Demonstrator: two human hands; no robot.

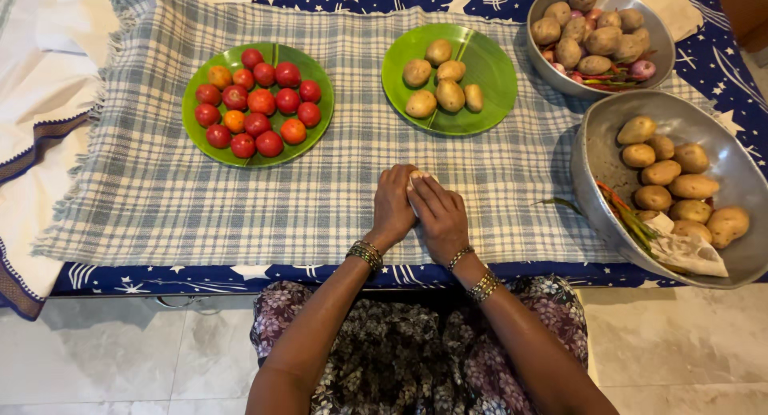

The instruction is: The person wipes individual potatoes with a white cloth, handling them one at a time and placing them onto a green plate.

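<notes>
Held thing: a small pale potato [417, 177], only a sliver of it showing between the two hands, low on the checked cloth [160, 199] near the person's lap.
Look of it: light tan, smooth, rounded; most of it is covered, so its full shape cannot be told.
Left hand [392, 207]: fingers curled over the potato's left side, cupping it against the cloth.
Right hand [438, 216]: laid over the top and right side, closed on the same potato; the two hands touch.
Why held so: pressed between both palms on the cloth, it seems kept from rolling.
Near plate [488, 71]: green, bearing six potatoes, just beyond the hands.
Far plate [192, 103]: green, packed with red and orange tomatoes, well to the left.
Big bowl [720, 151]: metal, to the right, with more potatoes, green stalks and a crumpled paper, within the right arm's reach.
Back bowl [664, 39]: metal, potatoes heaped over small onions and chillies.
Worktop: covered by a blue star-printed sheet [720, 71] under the cloth.
</notes>
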